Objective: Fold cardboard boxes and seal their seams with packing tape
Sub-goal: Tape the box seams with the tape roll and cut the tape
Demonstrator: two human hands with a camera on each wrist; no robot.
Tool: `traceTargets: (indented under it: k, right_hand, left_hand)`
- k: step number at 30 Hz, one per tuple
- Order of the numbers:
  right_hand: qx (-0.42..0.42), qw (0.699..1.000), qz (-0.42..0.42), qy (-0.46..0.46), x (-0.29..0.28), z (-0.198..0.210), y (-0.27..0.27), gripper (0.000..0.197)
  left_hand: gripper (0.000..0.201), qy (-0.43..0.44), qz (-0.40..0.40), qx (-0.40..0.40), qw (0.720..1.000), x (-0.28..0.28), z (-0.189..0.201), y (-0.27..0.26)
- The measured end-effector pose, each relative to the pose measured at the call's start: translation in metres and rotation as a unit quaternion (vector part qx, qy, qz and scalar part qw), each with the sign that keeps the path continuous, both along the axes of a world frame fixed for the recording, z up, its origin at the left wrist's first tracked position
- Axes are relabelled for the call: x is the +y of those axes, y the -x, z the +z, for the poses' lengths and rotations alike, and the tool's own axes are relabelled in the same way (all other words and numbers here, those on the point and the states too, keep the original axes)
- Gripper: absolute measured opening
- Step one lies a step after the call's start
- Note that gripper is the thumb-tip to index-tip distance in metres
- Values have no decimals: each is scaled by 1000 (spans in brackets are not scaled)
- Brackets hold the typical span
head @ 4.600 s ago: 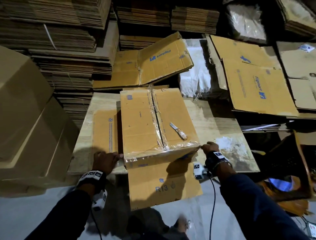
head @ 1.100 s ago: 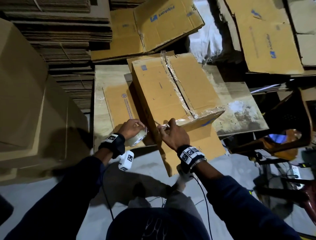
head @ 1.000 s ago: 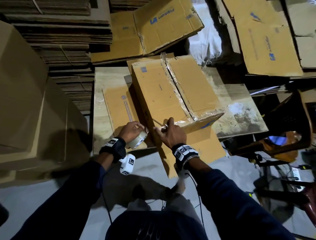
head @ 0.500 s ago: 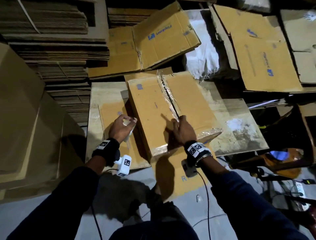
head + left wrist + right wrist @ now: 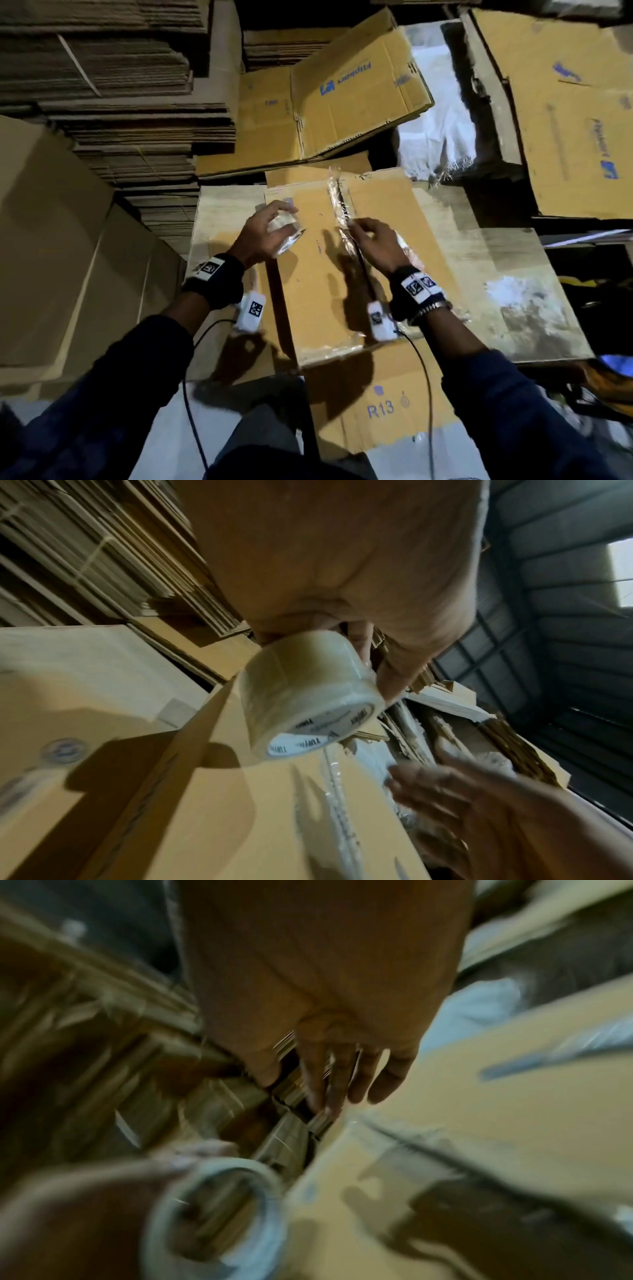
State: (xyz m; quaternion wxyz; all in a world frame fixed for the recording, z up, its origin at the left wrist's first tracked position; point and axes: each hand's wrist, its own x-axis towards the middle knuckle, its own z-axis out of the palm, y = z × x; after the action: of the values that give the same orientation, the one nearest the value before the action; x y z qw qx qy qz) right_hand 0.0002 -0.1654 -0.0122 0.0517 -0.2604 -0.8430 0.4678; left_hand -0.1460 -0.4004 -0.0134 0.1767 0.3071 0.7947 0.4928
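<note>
Box (image 5: 318,274) sits on our desk (image 5: 513,274); left hand (image 5: 260,233) grips the tape roll (image 5: 286,231) beside the seam, right hand (image 5: 376,243), fingers relaxed, should press firmly along that seam.

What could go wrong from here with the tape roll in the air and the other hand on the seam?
1. The left hand holds the tape roll above the box, apart from the seam; a loose tape end could stick to itself or land crooked.
2. The tape on the centre seam already looks wrinkled; the right hand may press creases in rather than flatten them.
3. The box overhangs the wooden board on the near side, so hard pressing might tip it.
</note>
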Motion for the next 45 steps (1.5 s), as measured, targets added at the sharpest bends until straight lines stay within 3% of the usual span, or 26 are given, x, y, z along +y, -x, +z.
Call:
traceTargets:
  k: [1,3,8,13,15,17,18,21,25,29,32,35,40,44,45]
  right_hand:
    - [19,995,16,99,-10,13,17,51]
    - [43,982,17,181,-26,25,49,62]
    - [110,976,-81,170,-27,13,91,30]
    - [60,991,-82,87,-10,6,125,14]
    - [44,991,-83,98,-1,4,137,15]
    - [40,982,-91,160,2,5,150,19]
    - [46,975,-95,195,5,6,155,19]
    - [54,954,-185,231,43,3,168,14]
    - [12,942,-293,163,157,-7,153,14]
    - [-52,939,-310,143,226,-18,152,29]
    - [-70,945,-296,122,232,-28,166,38]
    - [-112,941,-302,104,234,-48,172,27]
    - [-172,927,-329,43,219,-72,174,42]
    - [-217,944,-243,-52,213,-74,167,36]
    - [-216,946,-239,-34,209,-66,167,33]
  left_hand:
    - [27,-3,-25,-23,999,9,7,5]
    - [31,-13,-55,-60,997,24,14,16]
    - [31,-17,-81,-109,991,46,12,46]
    - [36,71,-94,-42,992,59,11,74]
    - [52,134,-93,4,987,62,12,93]
    - [89,163,-67,-35,984,65,16,116]
    - [94,176,-66,-48,981,66,19,125]
    - [71,167,-86,-33,982,59,16,161]
    - [67,208,-32,2,978,10,-2,211]
    - [75,260,-34,28,965,-16,-27,230]
    - [81,270,-29,28,962,-11,-46,230]
    - [84,277,-48,85,956,-8,-69,231]
    - [101,279,-18,-10,960,-4,-103,229]
    - [74,240,7,-7,971,-3,-104,216]
    - [79,230,8,-5,973,-3,-105,212]
